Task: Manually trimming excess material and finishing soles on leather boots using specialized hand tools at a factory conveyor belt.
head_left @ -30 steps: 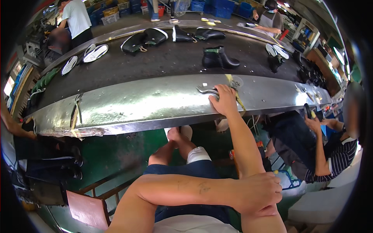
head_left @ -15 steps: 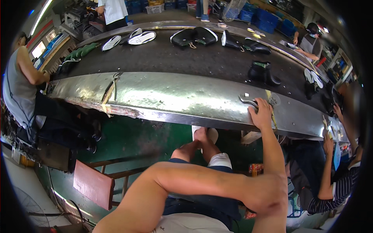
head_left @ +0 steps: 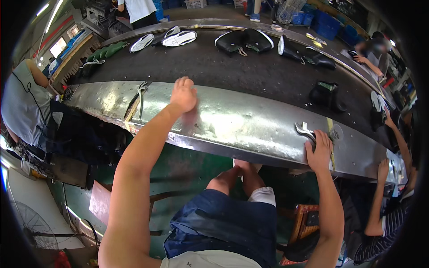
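The right hand [head_left: 320, 151], thumb apart from its fingers, lies over the pincers [head_left: 304, 130] on the desk [head_left: 250, 123]; its grip is unclear, and a nudge could slide them off the smooth metal. The left hand [head_left: 183, 94], fingers close together, contents unclear, is near the belt [head_left: 178, 62], whose movement could catch it.

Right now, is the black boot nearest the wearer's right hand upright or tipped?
Upright: the black boot stands, green-lined opening facing up.
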The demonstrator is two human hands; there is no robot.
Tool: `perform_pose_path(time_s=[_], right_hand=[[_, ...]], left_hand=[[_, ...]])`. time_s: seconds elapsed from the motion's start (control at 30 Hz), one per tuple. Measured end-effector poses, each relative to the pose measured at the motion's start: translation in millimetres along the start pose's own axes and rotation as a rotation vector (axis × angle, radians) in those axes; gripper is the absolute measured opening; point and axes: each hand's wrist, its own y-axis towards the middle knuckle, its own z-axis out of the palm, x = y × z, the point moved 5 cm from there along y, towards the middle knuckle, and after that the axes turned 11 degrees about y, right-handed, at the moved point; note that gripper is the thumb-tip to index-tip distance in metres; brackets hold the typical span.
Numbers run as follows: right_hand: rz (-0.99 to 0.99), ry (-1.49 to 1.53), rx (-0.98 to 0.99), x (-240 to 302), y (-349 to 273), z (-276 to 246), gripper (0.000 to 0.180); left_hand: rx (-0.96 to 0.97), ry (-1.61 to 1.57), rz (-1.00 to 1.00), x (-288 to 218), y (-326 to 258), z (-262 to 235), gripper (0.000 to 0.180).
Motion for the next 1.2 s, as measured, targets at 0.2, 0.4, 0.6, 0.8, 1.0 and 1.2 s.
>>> perform_pose_path(time_s=[0.2, 0.4, 0.6, 0.8, 1.0, 1.2], right_hand=[[-0.045, -0.044, 0.031, 1.1, 4.1, -0.8, 0.056], [-0.068, -0.066, 0.09, 3.9, 12.5, 7.6, 0.056], [-0.054, -0.079, 0.166, -4.1, 15.8, 16.5, 0.061], [-0.039, -0.096, 0.26, -4.6, 23.6, 19.6, 0.063], [-0.023, -0.078, 0.315, 3.8, 36.6, 25.8, 0.066], [-0.093, -0.02, 0.286, 32.8, 63.5, 29.0, 0.061]], left_hand=[[0.234, 0.078, -0.137, 28.0, -1.6, 31.8, 0.066], [0.255, 0.081, -0.098, 30.0, -2.7, 23.7, 0.069], [0.177, 0.137, 0.019, 40.9, 47.1, 7.5, 0.048], [-0.08, 0.057, -0.213, 134.7, 173.2, 59.2, 0.052], [-0.064, 0.186, -0.462, 226.8, 286.9, 136.0, 0.085], [-0.048, 0.223, -0.638, 246.3, 347.5, 168.4, 0.108]])
